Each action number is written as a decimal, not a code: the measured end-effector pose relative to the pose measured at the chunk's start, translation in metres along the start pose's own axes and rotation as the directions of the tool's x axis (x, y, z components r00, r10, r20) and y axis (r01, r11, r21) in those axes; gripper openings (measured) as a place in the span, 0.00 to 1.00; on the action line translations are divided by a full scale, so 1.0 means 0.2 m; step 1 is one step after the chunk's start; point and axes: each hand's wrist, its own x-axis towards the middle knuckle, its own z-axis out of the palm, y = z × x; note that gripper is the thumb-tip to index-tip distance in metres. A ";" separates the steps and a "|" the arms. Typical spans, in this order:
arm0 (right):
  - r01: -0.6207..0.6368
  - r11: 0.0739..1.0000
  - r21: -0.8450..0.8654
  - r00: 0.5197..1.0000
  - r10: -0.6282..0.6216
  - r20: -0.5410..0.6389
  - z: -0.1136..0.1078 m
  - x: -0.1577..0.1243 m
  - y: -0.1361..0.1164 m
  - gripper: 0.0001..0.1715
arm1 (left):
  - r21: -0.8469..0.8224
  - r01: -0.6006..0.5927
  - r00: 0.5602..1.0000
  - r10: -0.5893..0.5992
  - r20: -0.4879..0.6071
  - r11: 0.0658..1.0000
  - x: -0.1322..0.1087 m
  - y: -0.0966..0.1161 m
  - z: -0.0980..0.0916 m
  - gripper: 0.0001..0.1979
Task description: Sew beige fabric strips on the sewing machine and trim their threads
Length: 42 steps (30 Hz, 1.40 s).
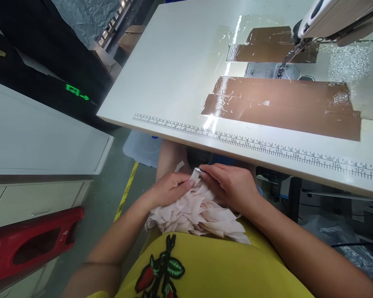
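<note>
Fabric strips (194, 211), thin and ruffled, bunch below pinching fingers (214, 171).

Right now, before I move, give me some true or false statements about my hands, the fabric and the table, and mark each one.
1. Your left hand and right hand are both at the pale fabric. True.
2. The pale fabric lies under the needle of the sewing machine. False: it is gathered over your lap, away from the sewing machine.
3. A printed ruler runs along the table's near edge. True.
4. The strips on the tabletop are green. False: the strips are brown.
</note>
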 end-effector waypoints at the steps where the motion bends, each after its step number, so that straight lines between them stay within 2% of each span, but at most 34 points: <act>1: 0.002 1.000 -0.001 1.000 -0.002 -0.002 0.00 0.00 0.00 0.15 | 0.004 0.001 1.000 -0.001 -0.002 1.000 0.00 0.00 0.00 0.20; 4: -0.011 1.000 0.012 1.000 0.012 -0.018 0.00 0.00 0.01 0.15 | 0.007 0.018 1.000 -0.018 -0.016 1.000 0.00 -0.02 0.00 0.20; 7: -0.064 0.993 0.100 0.997 0.068 -0.036 -0.02 -0.01 0.02 0.14 | -0.023 0.049 0.999 -0.049 -0.013 0.999 -0.01 -0.01 -0.01 0.21; 10: -0.161 0.962 0.223 0.986 0.168 -0.011 -0.05 -0.05 0.06 0.15 | -0.059 0.078 0.990 -0.070 0.122 0.995 -0.01 0.02 -0.04 0.19; 12: -0.237 0.926 0.293 0.970 0.242 0.019 -0.06 -0.09 0.10 0.16 | -0.021 0.052 0.969 -0.045 0.244 0.998 -0.02 0.06 -0.06 0.30; 13: -0.273 0.904 0.328 0.960 0.276 0.038 -0.06 -0.11 0.12 0.16 | 0.011 0.037 0.959 -0.038 0.282 0.999 -0.02 0.07 -0.07 0.36; 14: -0.307 0.878 0.368 0.950 0.306 0.062 -0.07 -0.13 0.14 0.17 | 0.040 0.035 0.955 -0.045 0.293 0.999 -0.02 0.08 -0.07 0.37; 17: -0.398 0.775 0.491 0.915 0.375 0.150 -0.07 -0.18 0.18 0.19 | 0.028 0.133 0.965 -0.136 0.224 0.991 -0.02 0.05 -0.08 0.25; 20: -0.444 0.713 0.543 0.893 0.405 0.199 -0.09 -0.21 0.21 0.20 | -0.157 0.219 0.972 -0.202 0.122 0.963 -0.03 -0.03 -0.09 0.17; 24: -0.436 0.707 0.558 0.899 0.375 0.227 -0.10 -0.21 0.20 0.19 | -0.430 0.213 0.976 -0.206 0.064 0.877 -0.03 -0.14 -0.13 0.22; 27: -0.430 0.662 0.614 0.898 0.382 0.218 -0.07 -0.18 0.15 0.20 | -0.520 0.229 0.972 -0.225 0.073 0.823 -0.02 -0.18 -0.14 0.24; 30: -0.344 0.684 0.643 0.935 0.311 0.170 -0.01 -0.12 0.09 0.29 | -0.556 0.257 0.965 -0.245 0.097 0.791 0.00 -0.19 -0.13 0.27; 31: -0.312 0.704 0.638 0.948 0.272 0.164 0.01 -0.10 0.08 0.26 | -0.561 0.261 0.964 -0.238 0.116 0.786 0.00 -0.19 -0.12 0.27; 33: -0.297 0.728 0.618 0.955 0.237 0.179 0.05 -0.07 0.08 0.15 | -0.555 0.264 0.964 -0.218 0.149 0.789 0.01 -0.18 -0.11 0.26; 34: -0.315 0.727 0.610 0.949 0.255 0.186 0.06 -0.06 0.09 0.12 | -0.542 0.263 0.965 -0.209 0.160 0.798 0.02 -0.19 -0.11 0.25; 38: -0.399 0.713 0.577 0.909 0.393 0.142 0.08 -0.10 0.19 0.14 | -0.508 0.249 0.968 -0.200 0.150 0.824 0.01 -0.20 -0.11 0.22; 42: -0.399 0.746 0.534 0.907 0.405 0.113 0.02 -0.19 0.27 0.17 | -0.575 0.277 0.961 -0.229 0.156 0.770 -0.01 -0.23 -0.11 0.23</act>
